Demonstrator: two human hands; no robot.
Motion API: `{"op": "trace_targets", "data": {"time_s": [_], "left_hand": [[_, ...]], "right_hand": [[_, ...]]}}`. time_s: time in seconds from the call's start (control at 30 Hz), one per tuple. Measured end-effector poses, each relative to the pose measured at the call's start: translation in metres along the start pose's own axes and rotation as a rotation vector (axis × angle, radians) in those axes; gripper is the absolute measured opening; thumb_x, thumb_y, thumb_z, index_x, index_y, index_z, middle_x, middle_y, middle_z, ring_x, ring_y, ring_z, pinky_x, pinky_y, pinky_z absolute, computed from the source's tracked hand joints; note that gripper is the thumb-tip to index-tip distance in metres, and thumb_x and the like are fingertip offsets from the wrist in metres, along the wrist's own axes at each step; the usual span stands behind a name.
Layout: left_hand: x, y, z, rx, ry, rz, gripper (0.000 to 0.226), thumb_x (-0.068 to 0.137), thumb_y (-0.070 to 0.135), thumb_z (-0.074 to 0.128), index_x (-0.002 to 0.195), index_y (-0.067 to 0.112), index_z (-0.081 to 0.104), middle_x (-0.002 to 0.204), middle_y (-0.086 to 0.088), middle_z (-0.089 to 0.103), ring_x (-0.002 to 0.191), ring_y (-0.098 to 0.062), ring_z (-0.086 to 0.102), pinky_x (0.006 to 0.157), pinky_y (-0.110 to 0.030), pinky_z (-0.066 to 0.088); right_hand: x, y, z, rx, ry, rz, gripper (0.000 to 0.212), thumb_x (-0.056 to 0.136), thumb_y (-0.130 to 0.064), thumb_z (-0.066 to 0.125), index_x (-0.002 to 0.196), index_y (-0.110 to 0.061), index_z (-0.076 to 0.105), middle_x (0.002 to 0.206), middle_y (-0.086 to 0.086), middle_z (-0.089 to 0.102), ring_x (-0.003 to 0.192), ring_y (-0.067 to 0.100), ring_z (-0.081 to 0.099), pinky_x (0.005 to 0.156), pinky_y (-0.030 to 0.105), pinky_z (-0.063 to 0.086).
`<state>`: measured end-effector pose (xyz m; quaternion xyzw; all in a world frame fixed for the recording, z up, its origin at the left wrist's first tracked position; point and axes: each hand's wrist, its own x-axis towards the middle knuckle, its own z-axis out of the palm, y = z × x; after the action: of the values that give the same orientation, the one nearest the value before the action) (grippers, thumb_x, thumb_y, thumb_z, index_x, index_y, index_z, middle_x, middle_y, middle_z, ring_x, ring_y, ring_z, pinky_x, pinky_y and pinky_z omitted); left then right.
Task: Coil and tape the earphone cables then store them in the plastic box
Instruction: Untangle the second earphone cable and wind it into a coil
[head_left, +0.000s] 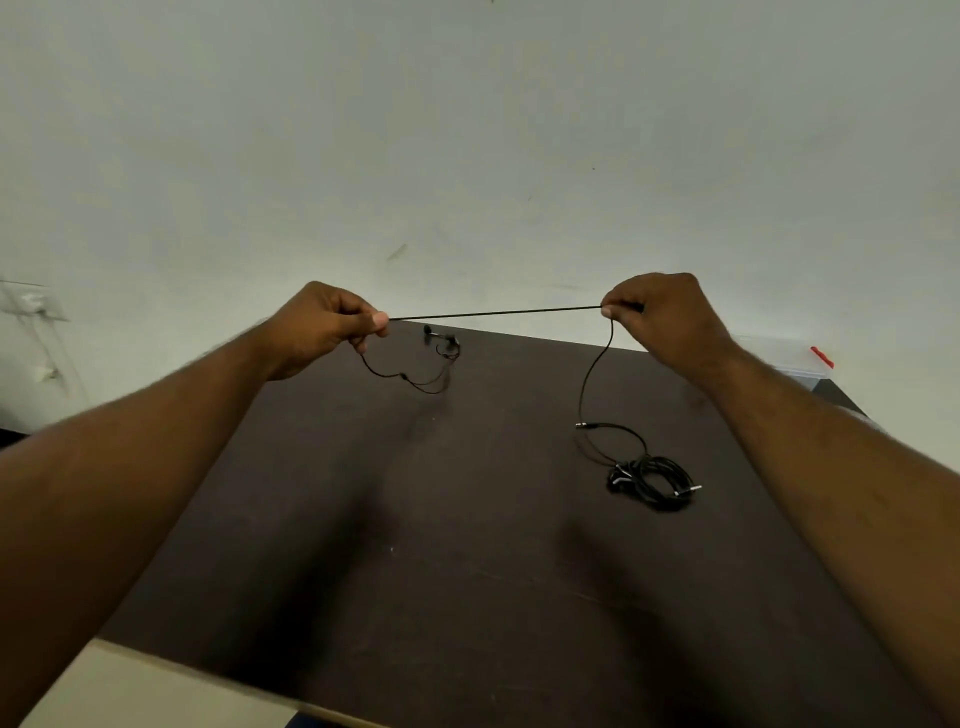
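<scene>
Both hands pinch one earphone cable (493, 313) taut above the bench (467, 519): left hand (327, 327) closed near the earbuds, right hand (660, 317) closed plug-side. Best keep tension even, winding loops toward the left hand.

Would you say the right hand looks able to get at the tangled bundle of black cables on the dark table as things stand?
Probably not yet: the right hand is shut on the taut black earphone cable. Nothing blocks the way down to the tangled bundle of black cables, lying below it.
</scene>
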<state>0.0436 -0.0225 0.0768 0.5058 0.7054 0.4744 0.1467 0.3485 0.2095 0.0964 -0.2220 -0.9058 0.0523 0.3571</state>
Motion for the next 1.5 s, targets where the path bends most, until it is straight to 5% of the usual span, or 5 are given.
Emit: {"op": "trace_targets", "data": {"time_s": [0.4,0.5,0.7,0.97,1.5], "left_hand": [[0.002,0.009,0.021,0.047,0.038,0.034,0.016,0.089,0.020,0.068,0.082,0.006,0.074,0.065,0.008,0.070,0.058,-0.005,0.059,0.068,-0.021,0.047],[0.007,0.021,0.032,0.046,0.040,0.064,0.016,0.089,0.020,0.069,0.082,0.007,0.075,0.076,0.005,0.073,0.058,-0.005,0.059,0.068,-0.023,0.049],[0.016,0.047,0.063,0.118,-0.064,0.100,0.018,0.088,0.021,0.069,0.085,0.004,0.075,0.083,0.000,0.075,0.063,-0.007,0.061,0.064,-0.022,0.051],[0.011,0.069,0.076,0.174,-0.167,0.146,0.017,0.086,0.024,0.071,0.081,0.009,0.076,0.071,0.007,0.072,0.063,-0.007,0.060,0.065,-0.024,0.051],[0.010,0.057,0.034,0.057,-0.060,0.091,0.015,0.089,0.024,0.068,0.086,0.012,0.076,0.075,0.006,0.074,0.078,-0.006,0.069,0.081,-0.023,0.046]], "right_hand": [[-0.007,0.020,0.004,0.063,-0.038,0.267,0.013,0.088,-0.012,0.065,0.093,-0.007,0.076,0.097,0.007,0.074,0.095,0.021,0.066,0.084,0.028,0.046],[-0.006,0.013,0.007,0.104,-0.152,0.423,0.039,0.090,-0.017,0.064,0.129,-0.012,0.060,0.125,0.010,0.064,0.094,0.030,0.069,0.086,0.037,0.053],[-0.007,-0.080,0.030,0.650,-0.398,0.486,0.054,0.092,-0.008,0.061,0.143,-0.018,0.044,0.152,0.002,0.037,0.059,0.025,0.071,0.054,0.034,0.059],[-0.008,-0.094,0.054,0.691,-0.193,0.363,0.007,0.083,-0.006,0.073,0.090,-0.005,0.074,0.081,0.011,0.073,0.078,0.022,0.073,0.074,0.037,0.061],[-0.006,-0.023,0.002,0.237,-0.054,0.141,0.006,0.084,-0.016,0.071,0.083,-0.011,0.074,0.080,-0.009,0.069,0.063,-0.015,0.053,0.063,0.015,0.036]]}}
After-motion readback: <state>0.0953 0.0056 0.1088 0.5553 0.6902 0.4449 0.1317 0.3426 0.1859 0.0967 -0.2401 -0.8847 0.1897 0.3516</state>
